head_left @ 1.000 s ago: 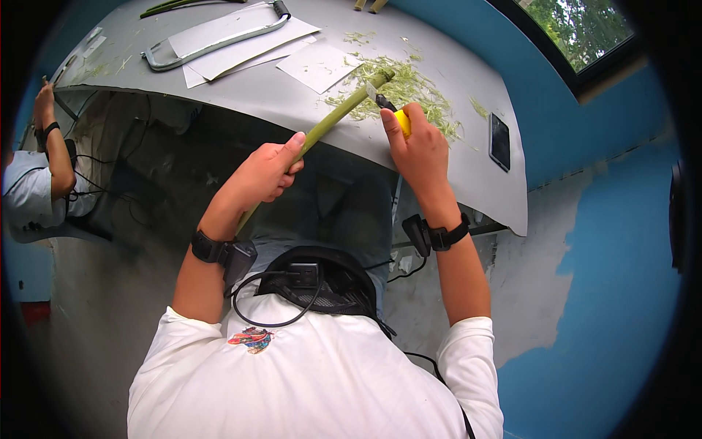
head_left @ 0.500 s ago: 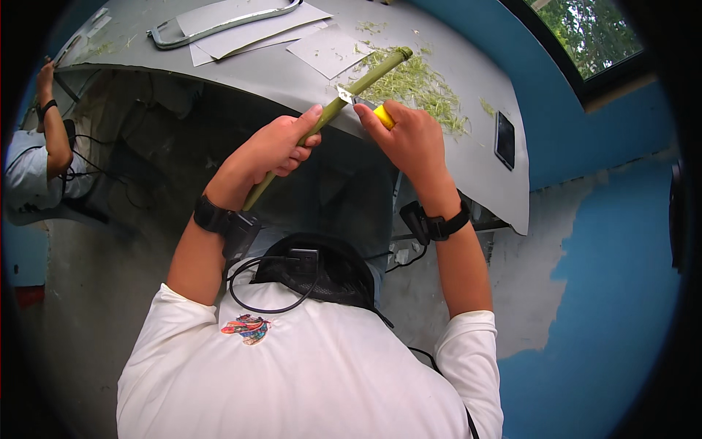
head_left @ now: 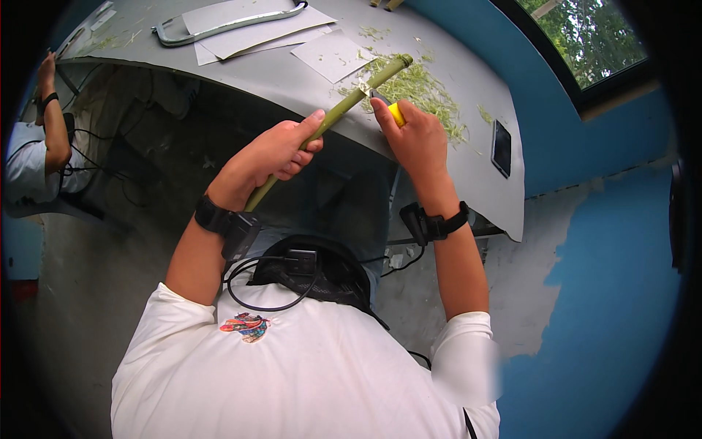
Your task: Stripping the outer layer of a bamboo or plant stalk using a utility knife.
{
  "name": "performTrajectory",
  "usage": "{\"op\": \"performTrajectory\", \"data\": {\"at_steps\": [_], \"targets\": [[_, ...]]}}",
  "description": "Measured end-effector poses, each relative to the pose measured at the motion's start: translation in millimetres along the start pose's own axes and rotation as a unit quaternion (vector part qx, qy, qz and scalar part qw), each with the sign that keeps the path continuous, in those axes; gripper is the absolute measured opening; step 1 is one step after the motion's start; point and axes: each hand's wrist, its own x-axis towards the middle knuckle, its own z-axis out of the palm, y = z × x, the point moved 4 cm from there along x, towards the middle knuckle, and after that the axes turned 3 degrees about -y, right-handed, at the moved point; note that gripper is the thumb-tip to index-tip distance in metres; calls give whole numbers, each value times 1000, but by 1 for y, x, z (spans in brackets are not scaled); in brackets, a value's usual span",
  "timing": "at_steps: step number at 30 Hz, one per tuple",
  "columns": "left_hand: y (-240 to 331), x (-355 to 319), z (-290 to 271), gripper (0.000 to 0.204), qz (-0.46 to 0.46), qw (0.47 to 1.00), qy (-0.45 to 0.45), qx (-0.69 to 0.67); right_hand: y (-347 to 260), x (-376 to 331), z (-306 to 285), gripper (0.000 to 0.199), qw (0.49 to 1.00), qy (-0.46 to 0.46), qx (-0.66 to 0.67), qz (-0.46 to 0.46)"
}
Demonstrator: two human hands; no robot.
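Observation:
My left hand [head_left: 281, 150] is closed around a green bamboo stick [head_left: 340, 110], its thumb lying along the top. The stick slants up and to the right, its far end over the grey table. In my right hand [head_left: 420, 146] is a utility knife [head_left: 395, 114] with a yellow part showing. Its blade meets the stick between my left hand and the far end, and a pale curl of shaving hangs there. Part of the knife is hidden by my fingers. Beneath the stick's far end lies a pile of thin green shavings [head_left: 428, 99].
On the table [head_left: 468, 69] lie a hacksaw frame [head_left: 227, 31], white sheets [head_left: 274, 40] and, near the right edge, a phone [head_left: 502, 148]. Two bamboo ends show at the back. At the far left another person's arm [head_left: 55, 146] reaches the table. A window [head_left: 585, 44] is at upper right.
My right hand has slid the knife up along the bamboo stick, toward its far end. My left hand keeps its hold in nearly the same place.

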Motion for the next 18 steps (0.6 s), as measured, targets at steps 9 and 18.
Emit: {"op": "performTrajectory", "data": {"at_steps": [9, 18], "targets": [[-6, -10, -8, 67, -16, 1000, -17, -16, 6, 6, -13, 70, 998, -3, 51, 38], [1, -15, -4, 53, 97, 989, 31, 110, -5, -8, -7, 66, 999, 4, 51, 6]]}}
